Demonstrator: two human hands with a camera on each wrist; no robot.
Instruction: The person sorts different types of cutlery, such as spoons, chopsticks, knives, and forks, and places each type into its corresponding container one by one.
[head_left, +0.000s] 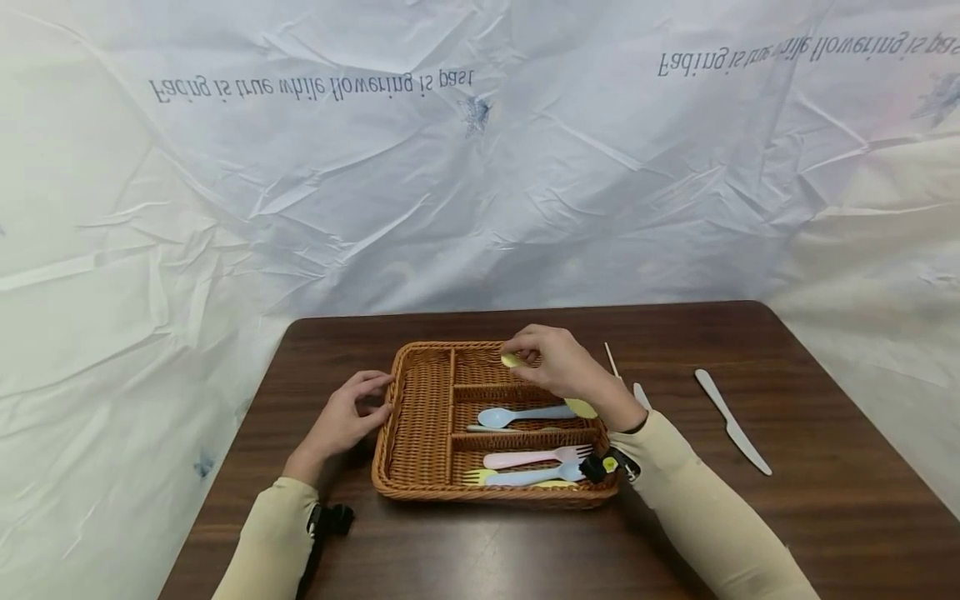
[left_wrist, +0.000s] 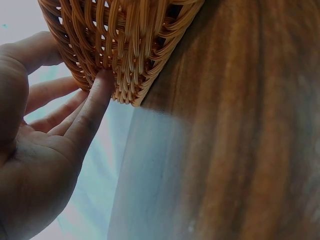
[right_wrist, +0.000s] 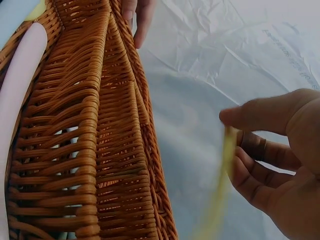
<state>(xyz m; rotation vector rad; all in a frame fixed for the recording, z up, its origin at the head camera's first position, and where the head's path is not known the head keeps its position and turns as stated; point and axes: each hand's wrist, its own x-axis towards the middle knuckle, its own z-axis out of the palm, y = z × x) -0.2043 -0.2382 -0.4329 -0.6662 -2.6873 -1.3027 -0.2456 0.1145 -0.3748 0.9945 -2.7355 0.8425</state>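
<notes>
My right hand (head_left: 558, 362), over the back right of a wicker basket (head_left: 415, 492), pinches a yellow spoon (head_left: 512, 360) between thumb and fingers. Its rounded end shows beside the wrist; in the right wrist view it is a blurred yellow strip (right_wrist: 220, 185). At the basket's left end, my left hand (head_left: 347, 417) touches the outer wall, its fingers (left_wrist: 92, 107) pressed to the weave. A light blue spoon (head_left: 497, 417) lies in the middle right compartment above a pale utensil. The front compartment holds a pink fork (head_left: 525, 459), a light blue utensil (head_left: 525, 477) and a yellow fork (head_left: 478, 477).
On the dark wooden table (head_left: 480, 550), a white knife (head_left: 731, 421) lies to the right of the basket. Nearer my right forearm are a thin stick (head_left: 612, 360) and a partly hidden white utensil (head_left: 641, 396). A pale plastic sheet (head_left: 480, 208) hangs behind the table.
</notes>
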